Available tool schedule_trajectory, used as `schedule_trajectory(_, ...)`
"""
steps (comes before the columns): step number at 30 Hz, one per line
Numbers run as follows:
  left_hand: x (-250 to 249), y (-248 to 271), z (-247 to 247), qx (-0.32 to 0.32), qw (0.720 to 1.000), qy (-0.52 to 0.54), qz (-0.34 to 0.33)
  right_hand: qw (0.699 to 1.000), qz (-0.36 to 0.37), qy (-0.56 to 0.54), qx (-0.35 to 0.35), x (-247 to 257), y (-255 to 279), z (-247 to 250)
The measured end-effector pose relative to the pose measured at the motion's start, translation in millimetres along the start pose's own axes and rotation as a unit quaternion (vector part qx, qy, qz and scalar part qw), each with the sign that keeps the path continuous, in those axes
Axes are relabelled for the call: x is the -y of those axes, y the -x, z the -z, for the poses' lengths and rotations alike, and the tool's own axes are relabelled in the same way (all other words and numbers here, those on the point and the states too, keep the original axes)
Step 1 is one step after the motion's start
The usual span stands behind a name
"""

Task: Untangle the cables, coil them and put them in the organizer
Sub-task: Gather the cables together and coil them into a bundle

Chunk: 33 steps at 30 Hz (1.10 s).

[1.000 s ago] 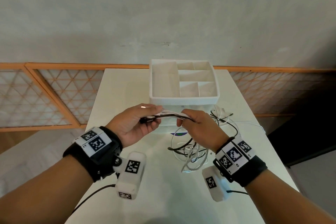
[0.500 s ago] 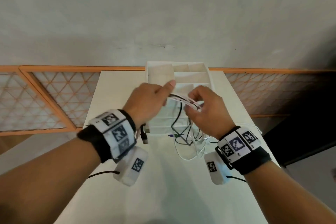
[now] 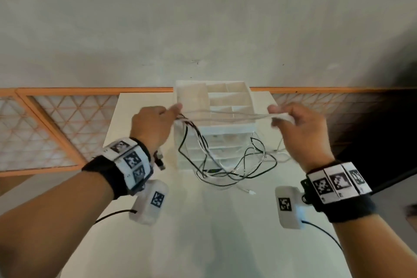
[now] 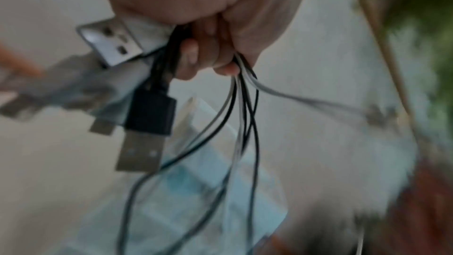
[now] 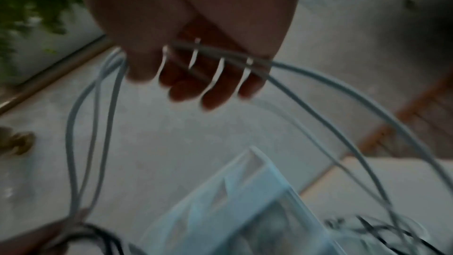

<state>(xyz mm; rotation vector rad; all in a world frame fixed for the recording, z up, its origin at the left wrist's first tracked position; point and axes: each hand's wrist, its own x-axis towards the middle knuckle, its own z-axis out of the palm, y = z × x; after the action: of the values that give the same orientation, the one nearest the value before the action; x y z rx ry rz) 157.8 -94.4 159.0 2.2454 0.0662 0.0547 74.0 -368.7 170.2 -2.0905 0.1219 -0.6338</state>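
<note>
My left hand [image 3: 155, 126] grips a bunch of black and white cables [image 4: 241, 104], with USB plugs [image 4: 115, 44] sticking out below the fist. My right hand [image 3: 291, 119] pinches white cable strands [image 5: 220, 55], which stretch taut between both hands [image 3: 225, 116] in front of the white organizer [image 3: 191, 97]. The remaining tangle of black and white cables [image 3: 228, 165] hangs down onto the white table [image 3: 203, 232] before the organizer. The organizer's top compartments look empty.
The organizer stands at the table's far edge against a grey wall. An orange lattice railing [image 3: 56, 124] runs behind the table on both sides. A loose white connector [image 3: 251, 192] lies on the table near the tangle.
Both hands rose from the table to the organizer's top level and then moved apart sideways, drawing the white cable strands taut. The tangle lifted and spread below them.
</note>
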Motion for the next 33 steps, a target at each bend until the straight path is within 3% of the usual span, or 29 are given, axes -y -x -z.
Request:
schedule_trajectory(2,-10.6,-6.3,15.2,-0.042,0.969,0.226,0.089,0.974,-0.055,0.151,0.157,-30.7,19.4,-5.0)
schedule_trajectory(3,-17.4,-8.4,24.8,-0.042,0.939,0.32,0.117,0.937,-0.075,0.251,0.232,-55.9,31.5,-9.1)
schedule_trajectory(5,-30.0,-9.6,39.2,-0.009,0.898,0.427,0.11,0.865,-0.13,0.35,0.336,-92.6,56.7,-17.9)
schedule_trajectory(7,-39.0,-5.6,44.5,0.033,0.893,0.444,0.065,0.859,-0.163,0.308,0.375,-101.3,67.7,-23.9)
schedule_trajectory(9,-40.3,-0.4,42.1,0.071,0.917,0.392,0.031,0.899,-0.123,0.244,0.342,-90.2,61.4,-23.0)
schedule_trajectory(12,-33.6,8.3,31.5,0.12,0.94,0.321,-0.003,0.96,-0.03,0.099,0.262,-28.0,38.3,-14.1)
schedule_trajectory(16,-36.5,26.2,13.7,0.155,0.942,0.296,-0.04,0.976,0.024,-0.082,0.2,38.4,22.6,-37.5)
schedule_trajectory(20,-48.2,33.9,10.6,0.143,0.927,0.34,-0.064,0.969,-0.006,-0.049,0.242,35.6,32.1,-73.8)
schedule_trajectory(22,-49.1,30.7,20.6,0.139,0.918,0.365,-0.06,0.959,-0.043,0.027,0.28,21.3,30.9,-74.0)
schedule_trajectory(24,-44.6,27.1,31.5,0.169,0.92,0.348,-0.054,0.951,-0.077,0.134,0.267,10.1,18.3,-63.0)
schedule_trajectory(26,-33.9,25.2,37.5,0.214,0.944,0.245,-0.042,0.966,-0.105,0.164,0.171,4.8,-0.2,-44.0)
schedule_trajectory(28,-25.0,24.5,33.7,0.226,0.969,0.093,-0.044,0.991,-0.091,0.098,0.021,11.7,-16.4,-23.7)
schedule_trajectory(30,-19.5,23.0,21.7,0.182,0.982,0.001,-0.051,0.992,-0.015,0.051,-0.118,20.8,-23.4,-9.3)
schedule_trajectory(31,-18.2,21.9,16.0,0.148,0.987,-0.018,-0.054,0.986,0.03,0.055,-0.153,21.2,-22.4,-6.1)
schedule_trajectory(33,-14.4,16.1,10.1,0.074,0.996,0.017,-0.036,0.978,0.099,0.101,-0.152,3.3,-9.1,-7.7)
